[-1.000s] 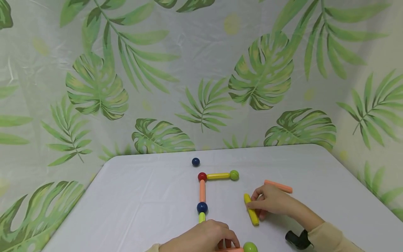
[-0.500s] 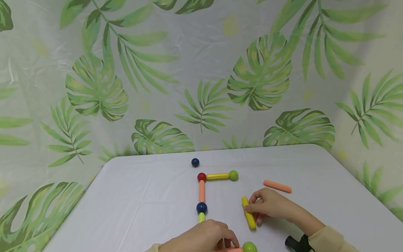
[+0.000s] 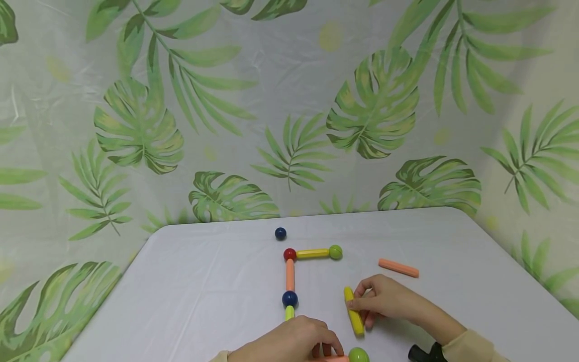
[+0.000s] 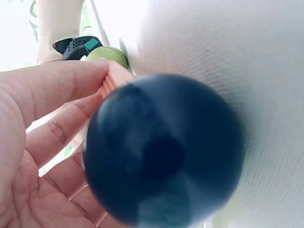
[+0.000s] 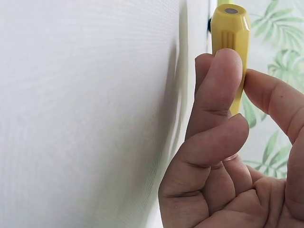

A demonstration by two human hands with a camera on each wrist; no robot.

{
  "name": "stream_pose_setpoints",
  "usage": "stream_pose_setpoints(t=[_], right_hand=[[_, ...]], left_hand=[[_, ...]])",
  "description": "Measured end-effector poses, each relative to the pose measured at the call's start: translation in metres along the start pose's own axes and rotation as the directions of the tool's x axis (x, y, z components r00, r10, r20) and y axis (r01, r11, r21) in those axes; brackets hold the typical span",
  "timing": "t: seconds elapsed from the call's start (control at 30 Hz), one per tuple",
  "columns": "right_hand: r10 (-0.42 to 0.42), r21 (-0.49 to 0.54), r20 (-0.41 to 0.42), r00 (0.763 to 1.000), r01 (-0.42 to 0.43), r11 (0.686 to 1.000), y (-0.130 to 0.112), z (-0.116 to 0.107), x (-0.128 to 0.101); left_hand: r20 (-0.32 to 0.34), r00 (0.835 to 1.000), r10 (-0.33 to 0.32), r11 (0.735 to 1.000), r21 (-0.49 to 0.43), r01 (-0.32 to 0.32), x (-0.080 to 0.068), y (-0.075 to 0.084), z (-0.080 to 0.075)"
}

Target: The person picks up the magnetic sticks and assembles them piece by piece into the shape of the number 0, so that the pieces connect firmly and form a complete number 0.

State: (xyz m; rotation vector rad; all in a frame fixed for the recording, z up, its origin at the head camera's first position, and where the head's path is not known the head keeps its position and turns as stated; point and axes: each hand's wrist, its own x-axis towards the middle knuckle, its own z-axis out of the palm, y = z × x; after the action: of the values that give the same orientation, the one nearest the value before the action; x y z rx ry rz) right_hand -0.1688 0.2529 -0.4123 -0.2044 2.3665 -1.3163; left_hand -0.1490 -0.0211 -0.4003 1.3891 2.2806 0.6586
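Observation:
Between thumb and fingers my right hand (image 3: pixel 389 300) pinches a yellow magnetic stick (image 3: pixel 354 314), whose metal-tipped end shows in the right wrist view. My left hand (image 3: pixel 296 339), at the near edge of the head view, grips an orange magnetic stick (image 4: pixel 118 76). A green ball (image 3: pixel 359 355) sits at that stick's far end, while a large dark blue ball (image 4: pixel 164 152) fills the near end in the left wrist view. Just beyond the left hand runs a joined line: lime stick (image 3: pixel 290 312), blue ball (image 3: pixel 290 298), orange stick (image 3: pixel 290 275), red ball (image 3: pixel 290 255), yellow stick (image 3: pixel 313 253), green ball (image 3: pixel 335 252).
A loose dark blue ball (image 3: pixel 280 233) lies toward the back of the white table (image 3: pixel 203 281). Beyond the right hand is a loose orange stick (image 3: pixel 398 267). A black device (image 3: pixel 425 354) is at the right wrist. Leaf-patterned cloth hangs behind the table.
My right hand has shifted left and nearer the body with the yellow stick, toward the green ball by the left hand. My left hand has stayed still.

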Motion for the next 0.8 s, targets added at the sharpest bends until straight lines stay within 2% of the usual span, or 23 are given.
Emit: stream_pose_setpoints(t=[0.8], right_hand=[[-0.029, 0.071, 0.05, 0.998, 0.025, 0.997, -0.0046, 0.0048, -0.0068]], left_hand=[[-0.013, 1.0, 0.025, 0.999, 0.021, -0.025, 0.0, -0.0018, 0.0008]])
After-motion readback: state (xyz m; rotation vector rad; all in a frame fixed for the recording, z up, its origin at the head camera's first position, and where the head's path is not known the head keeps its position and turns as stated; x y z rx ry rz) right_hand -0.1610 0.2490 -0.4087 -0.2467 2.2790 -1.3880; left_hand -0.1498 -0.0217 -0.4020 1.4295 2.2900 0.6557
